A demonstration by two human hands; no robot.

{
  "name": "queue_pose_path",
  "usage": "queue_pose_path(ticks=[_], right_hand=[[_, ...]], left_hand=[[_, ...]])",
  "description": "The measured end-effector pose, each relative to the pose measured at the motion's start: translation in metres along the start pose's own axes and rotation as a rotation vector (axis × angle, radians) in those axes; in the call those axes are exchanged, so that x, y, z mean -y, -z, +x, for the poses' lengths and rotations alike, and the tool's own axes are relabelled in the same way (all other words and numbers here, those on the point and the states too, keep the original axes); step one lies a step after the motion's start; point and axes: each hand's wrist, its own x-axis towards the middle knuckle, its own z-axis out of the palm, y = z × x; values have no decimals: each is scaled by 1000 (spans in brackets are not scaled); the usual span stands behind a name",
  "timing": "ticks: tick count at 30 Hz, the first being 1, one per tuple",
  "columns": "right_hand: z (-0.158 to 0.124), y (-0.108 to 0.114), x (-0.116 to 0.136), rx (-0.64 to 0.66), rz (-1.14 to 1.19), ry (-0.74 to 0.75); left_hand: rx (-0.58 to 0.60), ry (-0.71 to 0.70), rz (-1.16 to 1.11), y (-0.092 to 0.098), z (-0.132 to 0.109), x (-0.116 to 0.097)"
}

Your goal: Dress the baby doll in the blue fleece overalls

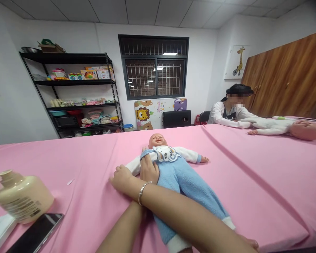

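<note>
A baby doll in a white top and light blue overalls lies on its back on the pink-covered table, head away from me. My forearms cross, right over left. My left hand is at the doll's chest, its fingers tucked round the blue shoulder strap and partly hidden by it. My right hand, below a silver bracelet, is closed round the end of the doll's white sleeve; the doll's hand there is hidden. The doll's other arm stretches out to the right.
On the left stand a beige pump bottle and a dark phone. Across the table at right, a person handles another doll. Behind are a black shelf and a dark chair back.
</note>
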Motion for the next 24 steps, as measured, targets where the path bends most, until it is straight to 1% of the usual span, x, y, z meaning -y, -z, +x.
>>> queue_pose_path(ticks=[2,4,5,7,9,10,11,12,14,17,19,21,24], right_hand=[[1,7,-9,-31,-29,6],[-3,22,-29,-152,-50,-47],[-6,31,-41,-230,-55,-110],[-18,50,-71,-337,-24,-324],[-35,62,-101,-362,122,-528],[-44,65,-114,-342,215,-590],[-53,66,-125,-313,294,-620],[-61,65,-133,-284,350,-624],[-75,58,-142,-227,410,-574],[-87,49,-143,-157,538,-443],[-92,48,-142,-163,635,-367],[-95,50,-142,-175,702,-319],[-96,53,-143,-139,746,-304]], left_hand=[[2,2,8,-2,-1,3],[27,9,-21,-1,-4,6],[56,-7,-54,0,-5,6],[96,-60,-99,2,-6,5],[60,-111,-68,4,-6,1],[15,-134,-31,5,-5,-2],[-35,-155,4,5,-4,-5],[-75,-177,25,6,-3,-7],[-119,-216,42,6,-1,-10],[-133,-206,63,9,3,-9],[-97,-145,60,12,4,-8],[-48,-51,39,16,6,-9],[-7,87,-15,19,9,-11]])
